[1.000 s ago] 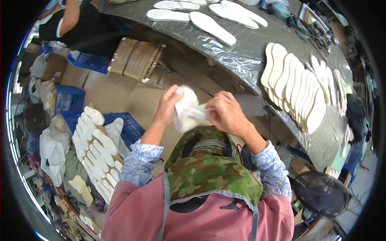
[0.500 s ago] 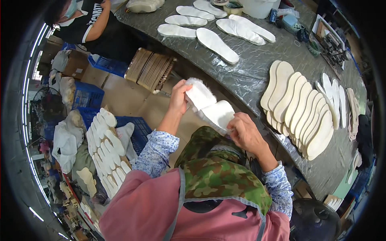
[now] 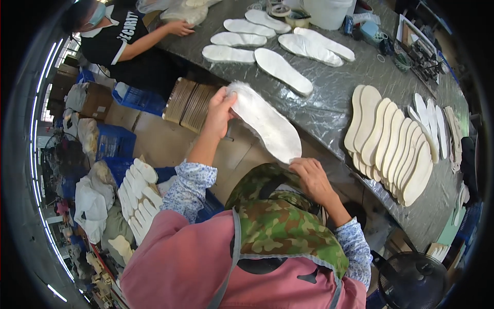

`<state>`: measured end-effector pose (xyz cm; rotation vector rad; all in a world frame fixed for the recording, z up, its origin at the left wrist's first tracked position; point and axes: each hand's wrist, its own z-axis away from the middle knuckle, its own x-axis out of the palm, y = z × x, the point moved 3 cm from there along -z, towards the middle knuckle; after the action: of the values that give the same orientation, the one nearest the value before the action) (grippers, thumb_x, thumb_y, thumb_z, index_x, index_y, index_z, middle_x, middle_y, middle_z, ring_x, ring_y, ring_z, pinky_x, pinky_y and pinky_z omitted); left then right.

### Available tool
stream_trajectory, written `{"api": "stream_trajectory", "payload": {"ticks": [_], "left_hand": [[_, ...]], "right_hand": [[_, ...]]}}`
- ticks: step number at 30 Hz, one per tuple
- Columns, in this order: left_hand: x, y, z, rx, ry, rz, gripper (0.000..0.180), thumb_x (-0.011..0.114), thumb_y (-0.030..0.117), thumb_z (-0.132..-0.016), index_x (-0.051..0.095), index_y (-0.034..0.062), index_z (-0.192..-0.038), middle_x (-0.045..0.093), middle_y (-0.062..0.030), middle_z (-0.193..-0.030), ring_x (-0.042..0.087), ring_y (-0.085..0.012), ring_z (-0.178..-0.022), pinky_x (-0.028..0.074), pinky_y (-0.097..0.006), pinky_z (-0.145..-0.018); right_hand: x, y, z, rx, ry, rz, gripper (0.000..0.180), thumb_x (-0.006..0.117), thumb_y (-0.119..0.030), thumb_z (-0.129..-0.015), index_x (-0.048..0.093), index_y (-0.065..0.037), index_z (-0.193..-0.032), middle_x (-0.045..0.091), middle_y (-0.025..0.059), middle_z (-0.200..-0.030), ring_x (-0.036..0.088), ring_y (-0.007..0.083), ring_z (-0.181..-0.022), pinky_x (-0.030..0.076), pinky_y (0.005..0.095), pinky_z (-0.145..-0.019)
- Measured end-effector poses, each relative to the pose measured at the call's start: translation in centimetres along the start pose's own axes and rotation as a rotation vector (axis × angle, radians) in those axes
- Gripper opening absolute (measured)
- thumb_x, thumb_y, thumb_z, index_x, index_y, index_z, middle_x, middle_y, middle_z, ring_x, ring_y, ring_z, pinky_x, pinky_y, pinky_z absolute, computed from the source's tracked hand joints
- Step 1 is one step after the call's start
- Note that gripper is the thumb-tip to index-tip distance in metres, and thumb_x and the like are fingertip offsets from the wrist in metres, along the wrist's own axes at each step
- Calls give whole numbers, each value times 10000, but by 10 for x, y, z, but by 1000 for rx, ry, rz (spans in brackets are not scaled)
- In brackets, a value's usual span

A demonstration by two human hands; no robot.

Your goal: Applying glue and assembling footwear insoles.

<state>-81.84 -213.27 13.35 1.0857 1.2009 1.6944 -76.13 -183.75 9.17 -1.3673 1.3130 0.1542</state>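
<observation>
Between my hands is a white insole (image 3: 266,125) with a fluffy fringe along its far end and left side. It lies nearly flat in the air, in front of the table edge. My left hand (image 3: 221,110) pinches its fluffy end, thumb on top. At the other, rounded end, my right hand (image 3: 312,177) grips the edge with bent fingers. Several similar white insoles (image 3: 283,71) lie on the dark table (image 3: 324,103) beyond my hands. To the right, cream insoles (image 3: 391,141) are fanned out in an overlapping row.
A co-worker's hand (image 3: 181,28) rests by a plastic-wrapped bundle (image 3: 186,14) at the far left. A white bucket (image 3: 327,13) and tape rolls stand at the back. Blue crates (image 3: 116,140) and a rack of white insoles (image 3: 139,193) are on my left; a black fan (image 3: 414,280) stands at lower right.
The insole, folded in the middle before, is now straightened out between my hands. My right hand has moved slightly down and right. The co-worker's arm now reaches onto the table.
</observation>
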Motion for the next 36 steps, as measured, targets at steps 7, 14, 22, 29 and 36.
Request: {"api": "stream_trajectory", "payload": {"ticks": [7,14,22,29,36], "left_hand": [[12,30,2,246,-124,-196,112,531,94,-921,564,26,-1003,563,32,-878,492,-35,-773,418,-205,-675],[19,45,3,402,-78,-181,175,524,146,-946,542,22,-1068,553,-3,-977,495,-74,-884,423,-244,-793],[26,58,-5,220,-436,-41,188,519,177,-978,561,40,-1099,606,-10,-1035,568,-83,-942,462,-252,-845],[76,61,-21,164,-500,-116,167,504,212,-988,553,57,-1021,559,21,-893,532,-56,-823,443,-216,-729],[139,20,-39,-49,-554,-65,216,525,261,-976,558,48,-988,585,3,-874,554,-66,-769,460,-213,-693]], "right_hand": [[29,9,14,230,143,-208,260,624,65,-718,627,-26,-961,585,118,-1196,588,253,-1007,451,363,-889],[54,54,67,893,721,-553,128,660,-29,-807,648,-12,-933,622,66,-1013,613,104,-760,499,245,-695],[11,61,86,1039,739,-53,118,668,-152,-839,648,-36,-846,613,52,-698,605,171,-697,449,314,-639],[-93,76,45,688,754,527,366,701,-89,-707,617,-111,-1063,579,111,-1137,526,310,-1069,390,410,-910],[-215,160,219,1138,1141,685,487,719,-104,-713,544,-1,-1155,555,183,-1177,496,367,-1119,401,431,-961]]}}
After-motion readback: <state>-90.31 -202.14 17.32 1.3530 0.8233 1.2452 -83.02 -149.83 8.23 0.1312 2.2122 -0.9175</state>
